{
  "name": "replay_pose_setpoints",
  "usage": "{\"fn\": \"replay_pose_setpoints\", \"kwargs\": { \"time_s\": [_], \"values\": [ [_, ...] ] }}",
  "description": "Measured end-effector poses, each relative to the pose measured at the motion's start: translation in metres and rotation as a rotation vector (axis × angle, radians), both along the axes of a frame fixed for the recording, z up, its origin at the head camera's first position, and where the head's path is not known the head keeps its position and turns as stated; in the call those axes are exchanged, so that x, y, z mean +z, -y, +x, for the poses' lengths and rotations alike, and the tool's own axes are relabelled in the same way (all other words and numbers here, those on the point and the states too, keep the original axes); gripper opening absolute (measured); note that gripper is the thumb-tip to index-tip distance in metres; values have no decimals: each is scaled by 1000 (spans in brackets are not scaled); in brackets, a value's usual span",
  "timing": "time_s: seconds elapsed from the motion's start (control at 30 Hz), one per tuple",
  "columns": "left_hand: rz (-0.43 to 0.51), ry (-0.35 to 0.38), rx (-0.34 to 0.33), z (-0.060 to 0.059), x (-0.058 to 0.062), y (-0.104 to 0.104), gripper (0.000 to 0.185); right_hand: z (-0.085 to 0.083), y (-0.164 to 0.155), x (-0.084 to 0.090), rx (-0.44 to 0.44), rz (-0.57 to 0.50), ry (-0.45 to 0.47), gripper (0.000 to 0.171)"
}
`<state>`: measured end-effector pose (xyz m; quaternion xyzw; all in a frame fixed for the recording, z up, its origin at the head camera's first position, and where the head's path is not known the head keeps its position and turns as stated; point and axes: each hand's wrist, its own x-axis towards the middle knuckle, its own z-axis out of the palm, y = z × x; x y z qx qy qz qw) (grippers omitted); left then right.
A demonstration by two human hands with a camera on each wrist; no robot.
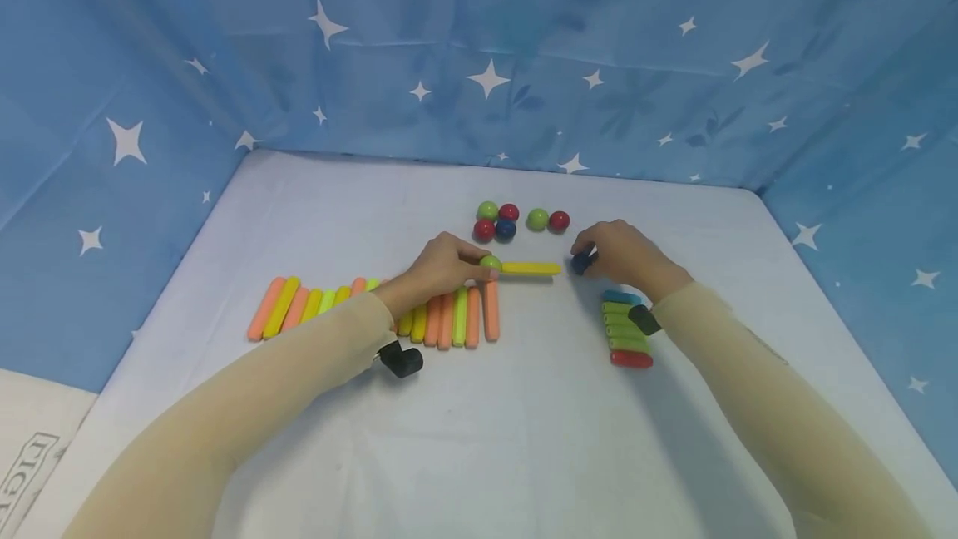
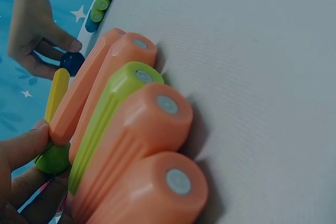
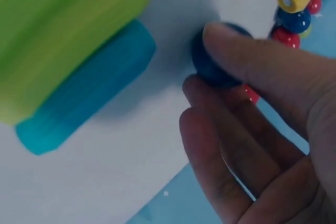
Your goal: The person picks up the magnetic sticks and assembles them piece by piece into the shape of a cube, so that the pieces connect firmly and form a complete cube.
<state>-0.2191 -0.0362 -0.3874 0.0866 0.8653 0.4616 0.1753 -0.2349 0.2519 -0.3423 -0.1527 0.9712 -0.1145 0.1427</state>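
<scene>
My left hand (image 1: 441,269) pinches a green ball (image 1: 490,263) against one end of the yellow stick (image 1: 531,269) on the tabletop (image 1: 479,439); my right hand (image 1: 621,252) pinches a blue ball (image 1: 582,262) near the stick's bare other end. Six balls (image 1: 516,220) and both rows of sticks (image 1: 374,314) lie unused.

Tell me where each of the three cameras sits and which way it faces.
Head: worn high, looking forward and down at the white table; both sleeved arms, left hand and right hand show.
Left wrist: low by the left hand's fingers, facing along the orange and green sticks toward the right hand.
Right wrist: close behind the right hand's fingers, facing the dark blue ball.
Shared: all three show that ball and the yellow stick.
</scene>
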Motion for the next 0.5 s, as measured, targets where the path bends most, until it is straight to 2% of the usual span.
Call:
{"fn": "replay_pose_setpoints", "kwargs": {
  "time_s": [0.23,0.37,0.5],
  "values": [
    [-21,-1,2,-2,2,-1,46,4,-4,-7,-50,-108,126,39],
    [-19,1,-5,-3,3,-2,46,5,-1,-9,-36,-150,139,42],
    [-38,4,-19,-4,5,-3,48,6,0,-10,-58,-171,129,43]
  ]
}}
